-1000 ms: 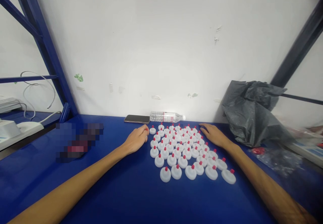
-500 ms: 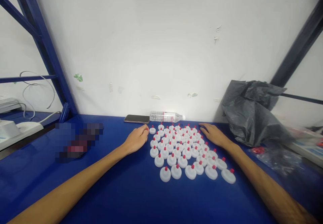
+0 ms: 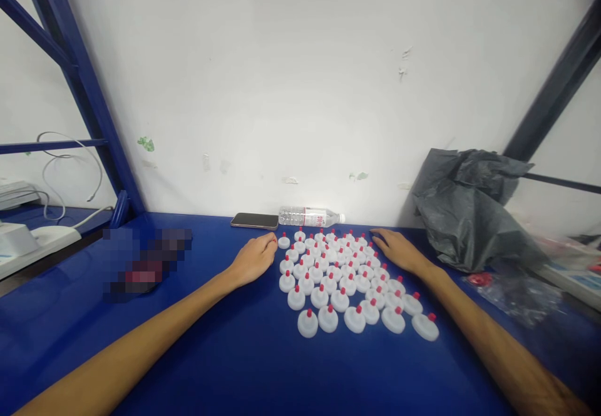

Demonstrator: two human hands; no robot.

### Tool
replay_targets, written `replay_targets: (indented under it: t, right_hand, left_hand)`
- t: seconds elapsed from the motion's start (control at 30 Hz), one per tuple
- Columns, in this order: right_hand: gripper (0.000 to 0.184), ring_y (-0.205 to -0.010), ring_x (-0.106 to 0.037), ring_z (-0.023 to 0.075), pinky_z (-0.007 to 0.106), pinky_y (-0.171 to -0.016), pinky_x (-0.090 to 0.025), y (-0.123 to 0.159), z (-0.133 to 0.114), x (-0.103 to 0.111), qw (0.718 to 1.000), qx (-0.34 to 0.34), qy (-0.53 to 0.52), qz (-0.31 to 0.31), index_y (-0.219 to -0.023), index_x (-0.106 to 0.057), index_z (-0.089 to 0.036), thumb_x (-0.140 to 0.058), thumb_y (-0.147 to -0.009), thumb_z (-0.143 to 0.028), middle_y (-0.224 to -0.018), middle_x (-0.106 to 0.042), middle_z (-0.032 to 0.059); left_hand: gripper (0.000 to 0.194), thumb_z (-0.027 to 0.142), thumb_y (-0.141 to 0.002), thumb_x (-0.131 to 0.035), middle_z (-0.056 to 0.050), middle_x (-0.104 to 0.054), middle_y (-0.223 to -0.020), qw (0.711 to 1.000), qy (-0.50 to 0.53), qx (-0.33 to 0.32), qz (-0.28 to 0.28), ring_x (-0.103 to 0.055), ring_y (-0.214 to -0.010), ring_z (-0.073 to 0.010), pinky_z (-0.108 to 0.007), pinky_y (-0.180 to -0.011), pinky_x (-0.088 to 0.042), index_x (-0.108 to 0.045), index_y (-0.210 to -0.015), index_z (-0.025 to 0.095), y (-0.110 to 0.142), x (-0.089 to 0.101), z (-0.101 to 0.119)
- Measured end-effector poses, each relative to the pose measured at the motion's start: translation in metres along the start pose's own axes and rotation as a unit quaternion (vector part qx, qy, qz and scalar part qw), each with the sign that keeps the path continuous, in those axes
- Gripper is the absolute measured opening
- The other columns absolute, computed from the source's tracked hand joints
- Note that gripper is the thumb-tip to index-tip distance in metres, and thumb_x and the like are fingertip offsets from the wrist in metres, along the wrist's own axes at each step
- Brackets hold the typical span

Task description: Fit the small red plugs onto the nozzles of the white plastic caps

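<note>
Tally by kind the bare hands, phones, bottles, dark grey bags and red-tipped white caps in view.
Bare hands: 2, the left hand and the right hand
Phone: 1
Bottle: 1
Dark grey bag: 1
Red-tipped white caps: more than 30, too crowded for an exact count
Total: 5 without the caps, more than 35 with them

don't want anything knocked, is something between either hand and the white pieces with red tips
Nothing visible stands between. The left hand is just left of the white pieces, the right hand just right of their far rows. The plastic bottle lies behind them, and the gray bag is right of the right hand.
</note>
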State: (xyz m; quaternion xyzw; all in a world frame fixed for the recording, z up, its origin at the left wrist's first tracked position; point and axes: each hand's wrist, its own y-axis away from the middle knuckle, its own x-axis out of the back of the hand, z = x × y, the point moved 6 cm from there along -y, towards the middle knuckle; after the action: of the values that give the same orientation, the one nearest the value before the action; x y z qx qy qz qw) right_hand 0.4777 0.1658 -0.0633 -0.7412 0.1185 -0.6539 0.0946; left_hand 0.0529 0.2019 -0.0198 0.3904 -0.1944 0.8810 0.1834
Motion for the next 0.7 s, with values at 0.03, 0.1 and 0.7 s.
replay_targets:
  t: [0.03,0.1,0.7]
  right_hand:
    - [0.055,-0.137,-0.063,0.0305,0.047,-0.118,-0.049,-0.0001,0.0003,-0.0002,1.0,-0.003,-0.002,-0.003,-0.142,-0.063,-0.021,-0.034,-0.105,-0.048,-0.146,-0.069,0.0129]
    - [0.056,-0.139,-0.062,0.0305,0.048,-0.118,-0.048,0.0,0.0008,-0.0005,1.0,-0.009,-0.006,-0.008,-0.143,-0.063,-0.021,-0.034,-0.105,-0.049,-0.147,-0.069,0.0127]
    - [0.056,-0.14,-0.061,0.0312,0.047,-0.12,-0.047,0.0003,-0.0013,0.0013,1.0,-0.014,-0.013,-0.018,-0.144,-0.062,-0.019,-0.034,-0.104,-0.048,-0.148,-0.068,0.0145]
  left_hand:
    - [0.024,0.03,-0.096,-0.035,0.002,-0.059,-0.066,1.0,-0.002,0.002,0.0,-0.053,-0.067,-0.022,-0.033,-0.068,-0.035,-0.041,-0.074,0.027,0.0001,0.0001,0.0005]
    - [0.024,0.031,-0.096,-0.034,0.002,-0.059,-0.066,1.0,-0.005,0.004,-0.002,-0.054,-0.067,-0.0223,-0.033,-0.068,-0.035,-0.041,-0.073,0.027,0.0006,0.0003,0.0014]
    - [0.026,0.031,-0.098,-0.036,0.002,-0.06,-0.067,0.999,-0.036,-0.013,-0.002,-0.057,-0.069,-0.0224,-0.033,-0.067,-0.032,-0.04,-0.072,0.027,0.0,-0.0008,0.0007]
